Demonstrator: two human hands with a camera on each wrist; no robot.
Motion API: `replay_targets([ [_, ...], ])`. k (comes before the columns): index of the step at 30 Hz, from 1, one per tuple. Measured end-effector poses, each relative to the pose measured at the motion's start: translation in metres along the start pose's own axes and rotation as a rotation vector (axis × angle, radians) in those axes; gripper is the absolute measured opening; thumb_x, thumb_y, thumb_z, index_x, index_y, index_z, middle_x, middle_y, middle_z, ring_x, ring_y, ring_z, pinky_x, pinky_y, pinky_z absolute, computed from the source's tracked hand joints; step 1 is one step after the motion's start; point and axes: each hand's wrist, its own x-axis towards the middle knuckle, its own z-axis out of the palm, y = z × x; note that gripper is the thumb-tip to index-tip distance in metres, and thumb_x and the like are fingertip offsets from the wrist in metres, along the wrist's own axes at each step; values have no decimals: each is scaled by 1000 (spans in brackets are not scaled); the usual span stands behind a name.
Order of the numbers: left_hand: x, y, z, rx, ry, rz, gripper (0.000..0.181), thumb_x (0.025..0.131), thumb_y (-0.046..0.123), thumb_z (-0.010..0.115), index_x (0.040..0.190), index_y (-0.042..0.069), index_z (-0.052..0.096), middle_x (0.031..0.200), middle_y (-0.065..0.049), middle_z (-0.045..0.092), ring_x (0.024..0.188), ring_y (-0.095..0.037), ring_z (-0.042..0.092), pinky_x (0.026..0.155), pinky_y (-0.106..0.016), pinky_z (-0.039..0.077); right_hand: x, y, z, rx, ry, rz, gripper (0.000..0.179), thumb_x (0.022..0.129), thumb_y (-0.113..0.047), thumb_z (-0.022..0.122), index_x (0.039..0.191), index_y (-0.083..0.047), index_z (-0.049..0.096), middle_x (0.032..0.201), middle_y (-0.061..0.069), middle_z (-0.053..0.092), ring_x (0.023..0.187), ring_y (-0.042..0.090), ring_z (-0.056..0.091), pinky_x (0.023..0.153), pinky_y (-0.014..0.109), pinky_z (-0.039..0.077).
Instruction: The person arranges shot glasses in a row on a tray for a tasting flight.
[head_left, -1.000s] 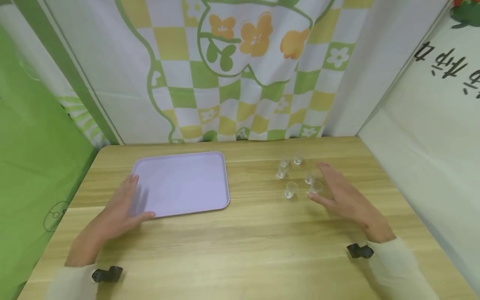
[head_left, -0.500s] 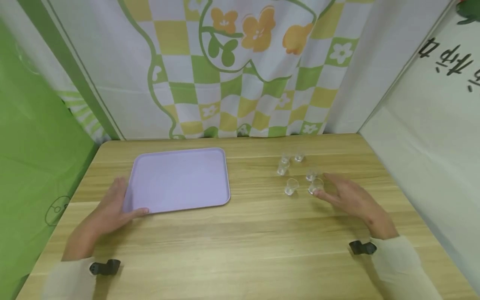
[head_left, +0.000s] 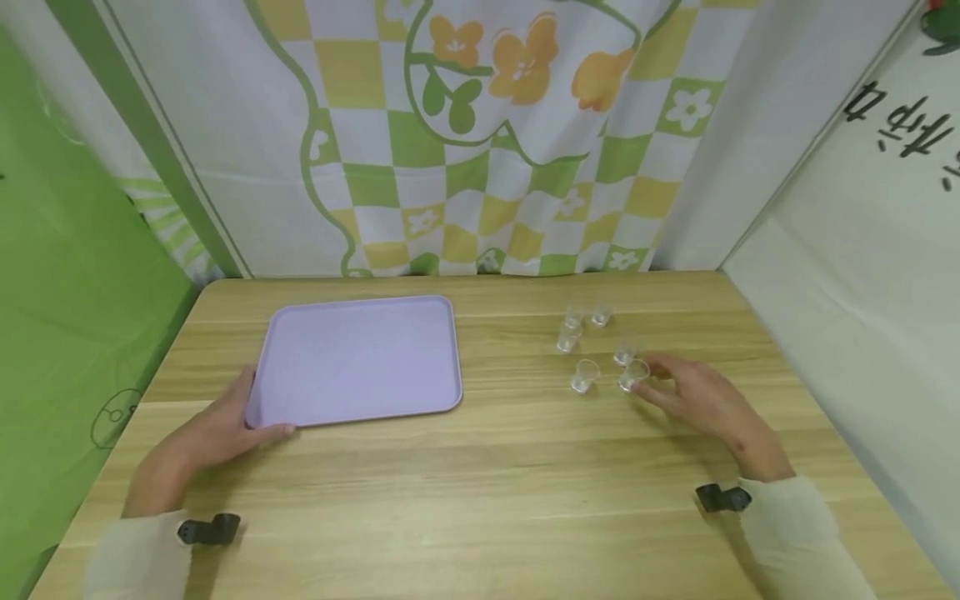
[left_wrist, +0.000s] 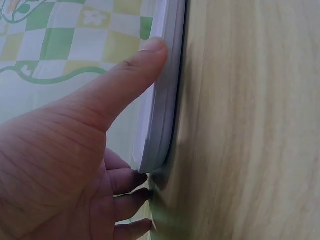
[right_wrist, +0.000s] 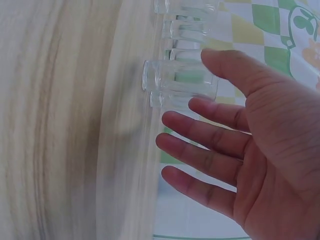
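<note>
My left hand (head_left: 213,431) is at the near left corner of a lilac rectangular tray (head_left: 360,358). In the left wrist view its thumb (left_wrist: 135,67) lies straight along the tray rim, and the other fingers, loosely bent, are at the corner. At the right, my right hand (head_left: 701,400) is beside a small clear shot glass (head_left: 632,377) standing upright on the table. The right wrist view has its thumb overlapping this shot glass (right_wrist: 182,80) near the rim, with the index fingertip close to the opposite side; the other fingers are extended. Whether the fingers touch the glass is unclear.
Several more clear shot glasses stand close by, including a front one (head_left: 585,377), a nearby one (head_left: 625,352) and one at the back (head_left: 602,315). Behind the wooden table (head_left: 480,500) hangs a checked curtain (head_left: 480,183). A white wall (head_left: 840,275) borders the right side.
My left hand has shifted left to the tray's corner, and its fingers have come in against the edge. My right hand's thumb and index finger have moved nearer to each other around the shot glass.
</note>
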Motion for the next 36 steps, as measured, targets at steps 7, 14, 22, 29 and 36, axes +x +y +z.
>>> replay_targets([
  [7, -1, 4, -4, 27, -53, -52, 119, 94, 44, 76, 155, -16, -7, 156, -48, 5, 141, -66, 14, 113, -74, 18, 3, 1, 3, -10, 30, 8, 60, 103, -45, 63, 144, -2, 56, 126, 24, 67, 114, 45, 63, 92, 69, 49],
  [14, -3, 9, -7, 61, -66, -94, 122, 93, 48, 75, 155, -15, -9, 156, -48, 3, 140, -67, 13, 112, -74, 18, 4, 3, 5, -20, 54, -8, 54, 102, -41, 65, 139, -2, 59, 120, 21, 71, 110, 42, 66, 90, 66, 51],
  [22, -3, 6, -7, 80, -68, -112, 124, 92, 51, 76, 156, -14, -8, 156, -47, 5, 140, -67, 15, 111, -74, 19, 5, 2, 7, -2, 63, -23, 50, 102, -38, 67, 135, -1, 61, 114, 17, 74, 105, 39, 69, 88, 64, 52],
  [29, -2, 4, -7, 80, -67, -110, 124, 91, 51, 76, 157, -13, -7, 157, -46, 6, 141, -66, 15, 112, -74, 20, 7, 3, 8, 0, 110, -57, 34, 100, -28, 70, 119, -1, 67, 105, 17, 76, 95, 35, 73, 84, 59, 57],
  [36, -2, 6, -8, 85, -75, -120, 124, 91, 52, 76, 157, -13, -6, 157, -46, 7, 141, -65, 15, 112, -74, 19, 10, 1, 6, 23, 209, -116, 26, 100, -23, 70, 110, 1, 68, 97, 20, 76, 83, 33, 75, 72, 49, 63],
])
